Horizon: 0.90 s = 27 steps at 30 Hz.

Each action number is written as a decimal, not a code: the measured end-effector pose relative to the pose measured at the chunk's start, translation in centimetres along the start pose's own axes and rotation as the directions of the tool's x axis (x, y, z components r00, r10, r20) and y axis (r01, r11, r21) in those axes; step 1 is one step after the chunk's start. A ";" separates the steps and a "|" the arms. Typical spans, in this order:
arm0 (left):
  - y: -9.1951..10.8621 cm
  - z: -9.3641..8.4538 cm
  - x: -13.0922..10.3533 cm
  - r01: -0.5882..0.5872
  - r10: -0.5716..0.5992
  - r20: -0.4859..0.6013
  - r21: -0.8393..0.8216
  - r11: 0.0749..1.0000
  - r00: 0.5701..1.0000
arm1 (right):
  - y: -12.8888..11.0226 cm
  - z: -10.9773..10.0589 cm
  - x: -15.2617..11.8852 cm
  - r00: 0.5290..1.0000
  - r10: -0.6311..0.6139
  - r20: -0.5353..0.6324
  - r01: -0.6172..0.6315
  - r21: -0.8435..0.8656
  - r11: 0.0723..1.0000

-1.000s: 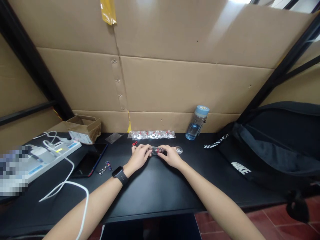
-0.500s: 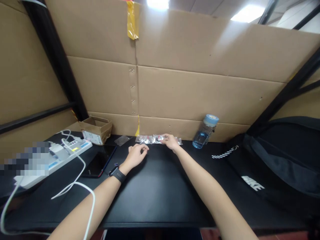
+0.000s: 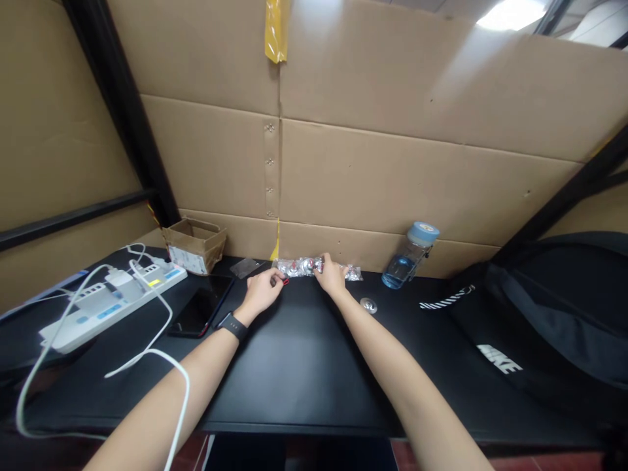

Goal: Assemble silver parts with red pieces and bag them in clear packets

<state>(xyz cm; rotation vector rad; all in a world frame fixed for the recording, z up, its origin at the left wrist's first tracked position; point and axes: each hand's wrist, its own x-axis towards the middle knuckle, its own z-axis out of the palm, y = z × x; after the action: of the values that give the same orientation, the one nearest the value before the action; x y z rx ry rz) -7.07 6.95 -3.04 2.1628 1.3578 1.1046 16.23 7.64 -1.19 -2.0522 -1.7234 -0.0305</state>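
A row of clear plastic packets (image 3: 296, 267) with shiny silver and red contents lies along the foot of the cardboard wall. My right hand (image 3: 331, 277) reaches into this row, fingers bent down and closed on one of the packets; its fingertips are partly hidden. To the left, my left hand (image 3: 262, 292), with a dark watch on the wrist, rests low over the table with curled fingers. A small red thing (image 3: 286, 282) shows at its thumb and fingertips, too small to name. Right of my right wrist lies a small round silvery disc (image 3: 368, 305).
A flat clear plastic piece (image 3: 244, 267), an open cardboard box (image 3: 197, 245), a dark tablet (image 3: 202, 306) and a white power strip (image 3: 110, 307) with loose cables lie left. A water bottle (image 3: 411, 255) and black backpack (image 3: 544, 314) stand right. Cardboard wall (image 3: 392, 176) closes the back.
The view has shifted slightly. My left fingers now have a red thing at their tips. My right hand has moved a little left along the packets, and the silvery disc now shows beside my forearm.
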 end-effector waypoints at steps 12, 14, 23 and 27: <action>1.5 0.1 -0.5 -0.073 0.073 -0.052 -0.005 0.997 0.996 | 6.8 -4.5 -3.7 0.977 -0.211 0.012 0.207 0.155 0.966; 1.6 0.1 -0.6 -0.096 0.096 -0.021 0.007 0.995 0.995 | 9.4 -6.1 -4.0 0.959 -0.278 0.055 0.261 0.211 0.942; 1.7 -0.3 -0.8 -0.207 0.200 0.055 0.228 0.951 0.978 | 17.3 -9.5 -7.2 0.910 -0.336 0.244 0.230 0.378 0.897; 1.5 -0.4 -0.5 -0.219 0.245 -0.016 0.393 0.893 0.969 | 17.2 -9.3 -7.5 0.911 -0.315 0.267 0.192 0.403 0.895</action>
<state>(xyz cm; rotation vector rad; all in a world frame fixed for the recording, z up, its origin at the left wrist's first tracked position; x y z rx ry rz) -6.65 5.74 -2.04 2.6556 1.4787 1.0676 33.27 -4.57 -0.79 -1.6063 -2.0071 0.5412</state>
